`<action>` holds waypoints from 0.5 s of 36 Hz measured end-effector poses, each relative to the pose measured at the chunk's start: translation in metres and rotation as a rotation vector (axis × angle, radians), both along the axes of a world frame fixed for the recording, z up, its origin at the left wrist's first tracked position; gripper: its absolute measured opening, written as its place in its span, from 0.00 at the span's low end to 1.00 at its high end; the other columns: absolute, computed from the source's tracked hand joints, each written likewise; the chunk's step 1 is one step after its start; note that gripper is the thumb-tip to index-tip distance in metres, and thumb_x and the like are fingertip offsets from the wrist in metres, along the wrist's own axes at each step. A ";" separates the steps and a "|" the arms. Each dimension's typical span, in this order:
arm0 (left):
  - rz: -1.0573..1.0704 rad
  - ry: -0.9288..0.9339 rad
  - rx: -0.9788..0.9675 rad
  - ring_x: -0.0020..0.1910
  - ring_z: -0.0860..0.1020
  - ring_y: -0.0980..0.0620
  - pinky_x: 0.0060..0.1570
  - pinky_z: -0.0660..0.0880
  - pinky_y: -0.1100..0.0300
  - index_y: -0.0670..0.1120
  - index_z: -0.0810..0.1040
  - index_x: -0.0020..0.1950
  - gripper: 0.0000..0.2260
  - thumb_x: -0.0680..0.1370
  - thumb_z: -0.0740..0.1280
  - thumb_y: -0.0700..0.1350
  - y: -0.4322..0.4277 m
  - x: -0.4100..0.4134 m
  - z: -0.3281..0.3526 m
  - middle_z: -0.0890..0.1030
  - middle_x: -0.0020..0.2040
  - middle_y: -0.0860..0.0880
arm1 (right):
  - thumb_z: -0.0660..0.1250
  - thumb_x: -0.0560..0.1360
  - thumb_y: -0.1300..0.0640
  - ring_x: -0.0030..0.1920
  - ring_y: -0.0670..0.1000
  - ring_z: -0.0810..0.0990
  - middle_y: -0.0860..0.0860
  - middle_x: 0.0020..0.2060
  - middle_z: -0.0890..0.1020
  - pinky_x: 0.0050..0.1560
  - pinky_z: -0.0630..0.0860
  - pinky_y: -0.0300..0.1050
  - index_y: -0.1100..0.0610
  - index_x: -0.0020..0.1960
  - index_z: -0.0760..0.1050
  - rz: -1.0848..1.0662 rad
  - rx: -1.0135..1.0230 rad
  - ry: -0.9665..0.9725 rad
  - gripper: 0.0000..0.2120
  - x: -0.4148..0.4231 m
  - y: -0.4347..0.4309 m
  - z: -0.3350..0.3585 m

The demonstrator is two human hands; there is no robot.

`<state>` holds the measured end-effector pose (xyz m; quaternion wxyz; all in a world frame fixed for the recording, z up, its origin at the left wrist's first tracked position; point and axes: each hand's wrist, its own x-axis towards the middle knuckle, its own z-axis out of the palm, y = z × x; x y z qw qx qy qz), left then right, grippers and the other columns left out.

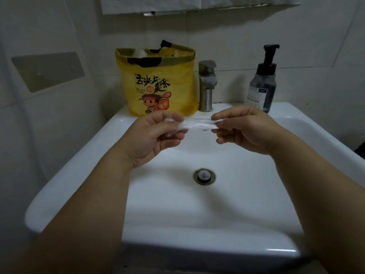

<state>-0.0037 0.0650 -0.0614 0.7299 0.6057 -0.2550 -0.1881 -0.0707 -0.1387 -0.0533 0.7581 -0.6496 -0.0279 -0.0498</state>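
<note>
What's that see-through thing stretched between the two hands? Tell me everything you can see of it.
It is a thin strip of clear, whitish plastic film, crinkled and glossy; whether it is a wrapper or a bag cannot be told. It is stretched roughly level between the hands: the left hand pinches one bunched end, the right hand pinches the other. It is held in the air above the white sink, nearer than the tap, touching only the fingers.

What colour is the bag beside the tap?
The bag is yellow with black lettering; head view.
</note>
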 end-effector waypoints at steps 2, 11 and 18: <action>0.001 -0.016 0.018 0.32 0.81 0.56 0.34 0.79 0.67 0.46 0.77 0.54 0.12 0.79 0.60 0.31 -0.001 0.001 -0.001 0.83 0.35 0.45 | 0.61 0.74 0.74 0.29 0.50 0.81 0.58 0.29 0.81 0.30 0.79 0.40 0.61 0.34 0.83 -0.001 -0.014 -0.014 0.18 0.001 -0.001 0.000; 0.088 -0.146 0.085 0.32 0.81 0.58 0.34 0.78 0.69 0.41 0.78 0.47 0.09 0.80 0.61 0.32 -0.002 0.001 -0.004 0.83 0.33 0.48 | 0.60 0.75 0.74 0.29 0.50 0.81 0.58 0.29 0.82 0.31 0.79 0.40 0.60 0.33 0.84 0.006 -0.018 -0.036 0.19 0.002 -0.002 -0.003; 0.081 -0.125 0.011 0.31 0.81 0.56 0.31 0.78 0.67 0.41 0.80 0.39 0.14 0.79 0.59 0.31 -0.003 -0.003 -0.002 0.82 0.30 0.46 | 0.60 0.73 0.75 0.29 0.50 0.80 0.56 0.28 0.81 0.31 0.79 0.40 0.61 0.31 0.83 0.020 -0.006 -0.058 0.20 0.002 -0.002 -0.001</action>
